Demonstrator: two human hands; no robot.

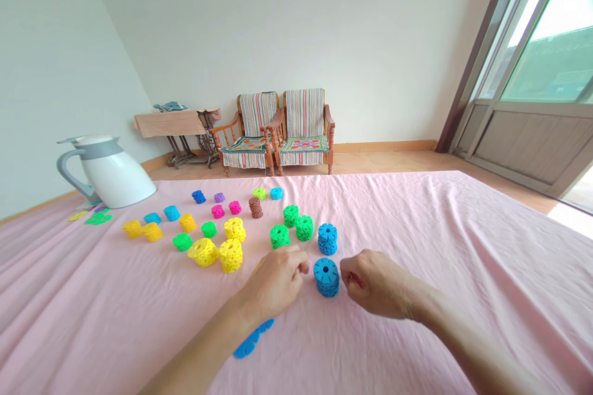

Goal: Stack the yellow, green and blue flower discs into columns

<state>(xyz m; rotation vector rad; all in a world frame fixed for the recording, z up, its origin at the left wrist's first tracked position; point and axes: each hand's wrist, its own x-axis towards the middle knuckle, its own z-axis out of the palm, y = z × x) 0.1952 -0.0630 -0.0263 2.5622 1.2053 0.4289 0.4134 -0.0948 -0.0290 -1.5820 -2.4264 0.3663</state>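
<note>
A stack of blue slotted discs [327, 278] stands on the pink cloth between my two hands, its top disc showing a round centre hole. To its left is my left hand [278, 279], fingers curled closed, with nothing visible in it. On the other side my right hand [380, 282] makes a loose fist close to the stack, and no object shows in it either. Just behind stands a second blue stack [327, 239]. Partly covered by my left forearm, several loose blue discs [250, 342] lie flat on the cloth.
Green stacks [304, 228] and yellow stacks [230, 256] stand left of the blue ones. Smaller coloured stacks, including a brown one [255, 207], spread farther back. A white jug [118, 176] stands at the left beside loose green discs [99, 217]. Two armchairs [303, 142] are beyond the table.
</note>
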